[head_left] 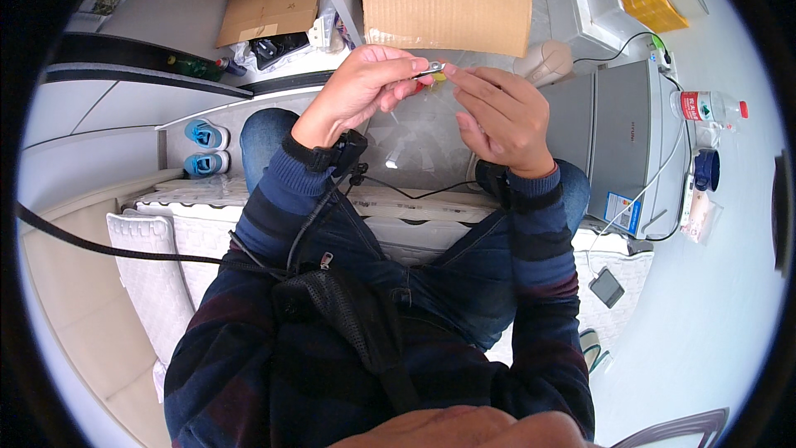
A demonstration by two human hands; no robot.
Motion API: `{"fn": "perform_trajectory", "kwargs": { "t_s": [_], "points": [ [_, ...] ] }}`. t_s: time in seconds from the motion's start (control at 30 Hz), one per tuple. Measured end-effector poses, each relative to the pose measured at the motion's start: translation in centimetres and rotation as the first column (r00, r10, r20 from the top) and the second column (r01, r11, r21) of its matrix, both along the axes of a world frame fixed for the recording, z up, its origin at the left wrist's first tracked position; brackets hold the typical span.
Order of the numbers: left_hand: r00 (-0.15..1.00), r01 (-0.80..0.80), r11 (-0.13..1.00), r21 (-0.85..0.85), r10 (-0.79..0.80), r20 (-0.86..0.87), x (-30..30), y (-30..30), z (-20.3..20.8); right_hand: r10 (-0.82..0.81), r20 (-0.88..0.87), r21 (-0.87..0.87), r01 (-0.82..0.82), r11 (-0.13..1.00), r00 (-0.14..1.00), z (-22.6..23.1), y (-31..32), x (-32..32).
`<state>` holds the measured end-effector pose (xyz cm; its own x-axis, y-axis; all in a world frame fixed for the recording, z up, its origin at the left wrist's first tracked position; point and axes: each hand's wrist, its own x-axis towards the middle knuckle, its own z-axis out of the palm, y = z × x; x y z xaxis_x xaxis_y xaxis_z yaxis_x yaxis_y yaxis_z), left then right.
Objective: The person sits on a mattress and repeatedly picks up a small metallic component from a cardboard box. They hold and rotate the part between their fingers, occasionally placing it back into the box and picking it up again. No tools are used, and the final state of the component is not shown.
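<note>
My left hand (365,87) is closed, with a small silver nail clipper (432,69) pinched between thumb and fingers. The clipper's end meets the tip of my right index finger. My right hand (506,116) holds nothing; its fingers reach toward the clipper, slightly bent and apart from the thumb. Both hands are raised in front of my knees. Behind the clipper shows a small yellow and red item, too small to make out. Each wrist wears a black strap.
I sit on a white quilted mattress (145,236). Ahead stands an open cardboard box (448,12). To the right are a grey fridge (622,124), a plastic bottle (709,106) and a phone (607,288). Blue shoes (206,149) stand left. A black cable (124,255) runs to my chest.
</note>
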<state>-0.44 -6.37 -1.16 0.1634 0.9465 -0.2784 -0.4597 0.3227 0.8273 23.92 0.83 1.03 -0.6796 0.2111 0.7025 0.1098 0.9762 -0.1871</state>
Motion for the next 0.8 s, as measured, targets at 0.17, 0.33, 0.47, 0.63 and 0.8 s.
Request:
{"fn": "perform_trajectory", "kwargs": {
  "t_s": [0.17,0.33,0.47,0.63,0.8],
  "points": [
    [1.000,0.013,1.000,-0.008,-0.013,-0.004,-0.1,0.0,-0.1,0.008,-0.002,-0.001,-0.008,1.000,1.000,0.0,0.0,0.0],
    [0.997,0.071,0.997,-0.026,-0.071,0.007,-0.6,0.1,-0.1,0.022,0.006,-0.002,-0.022,1.000,1.000,-0.1,-0.1,0.1],
    [0.997,0.077,0.996,-0.046,-0.077,0.009,-0.8,0.0,0.0,0.041,0.013,0.005,-0.041,0.999,0.999,0.1,-0.3,0.1],
    [0.993,0.109,0.992,-0.057,-0.106,0.050,-1.2,-0.2,0.0,0.080,0.019,0.007,-0.080,0.997,0.997,0.6,-0.4,0.0],
    [0.967,0.191,0.981,-0.038,-0.181,0.182,-2.0,0.0,-0.1,0.103,0.015,0.010,-0.103,0.995,0.995,0.9,-0.4,0.0]
  ]
}}
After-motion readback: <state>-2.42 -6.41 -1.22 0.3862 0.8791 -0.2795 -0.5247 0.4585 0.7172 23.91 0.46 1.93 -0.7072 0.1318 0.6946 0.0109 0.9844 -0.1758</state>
